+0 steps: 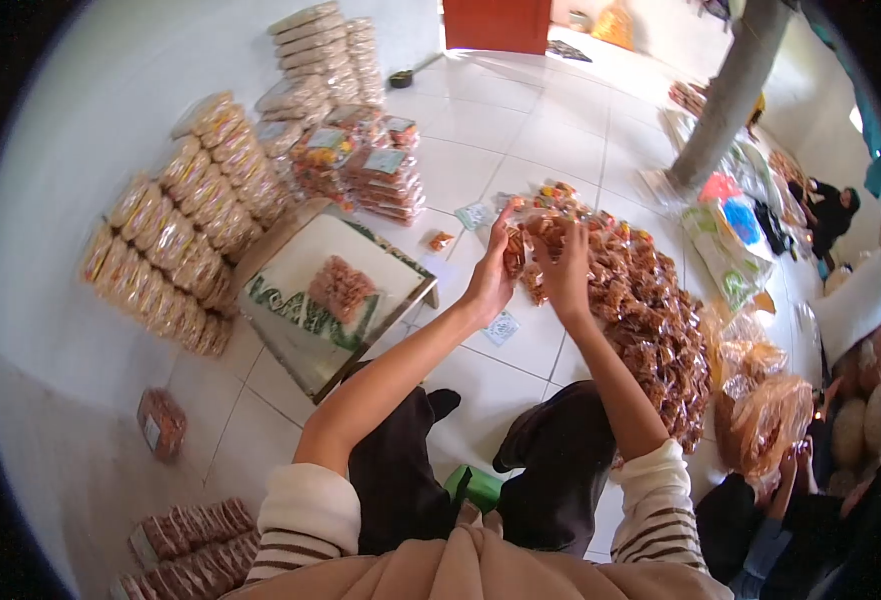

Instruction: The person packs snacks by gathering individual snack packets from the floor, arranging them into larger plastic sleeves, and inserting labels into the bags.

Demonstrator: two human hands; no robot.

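Note:
Just left of a large pile of small clear packets with brown contents (pixel 651 320), my left hand (pixel 491 275) is closed around some small brown snack packets (pixel 514 252). My right hand (pixel 565 275) is close beside it at the pile's near edge, its fingers curled; what lies in them blends with the brown packets behind. Printed paper labels (pixel 502 328) lie on the floor below my hands, and another label (pixel 475 215) is beyond them. A single small packet (pixel 441 240) rests on the tiles to the left.
A low box-like stand (pixel 291 335) at left bears a filled bag (pixel 341 287). Stacked snack packs (pixel 156 235) line the wall. A grey pillar (pixel 731 100) stands at right. Large plastic bags (pixel 766 420) and other people's hands (pixel 796 465) are at lower right.

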